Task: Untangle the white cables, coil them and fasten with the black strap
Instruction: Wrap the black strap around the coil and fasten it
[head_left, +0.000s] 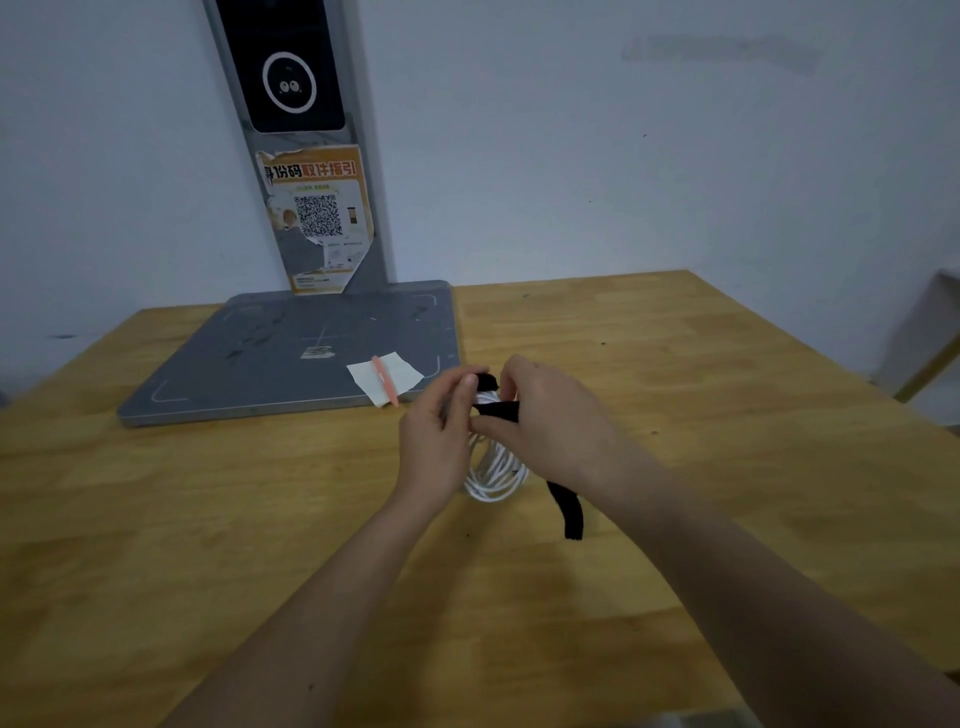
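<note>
A coil of white cable (493, 475) hangs between my two hands above the wooden table (675, 364). My left hand (436, 436) grips the coil's upper part from the left. My right hand (550, 421) pinches the black strap (501, 409), which crosses over the top of the coil. The strap's loose end (570, 512) dangles below my right wrist. The top of the coil is mostly hidden by my fingers.
A grey flat base plate (270, 358) with an upright post (306, 156) bearing a screen and a QR sticker stands at the back left. On the plate's near corner lies a white paper slip (402, 371) with a pink pen (384, 382). The table's right edge drops off near the wall.
</note>
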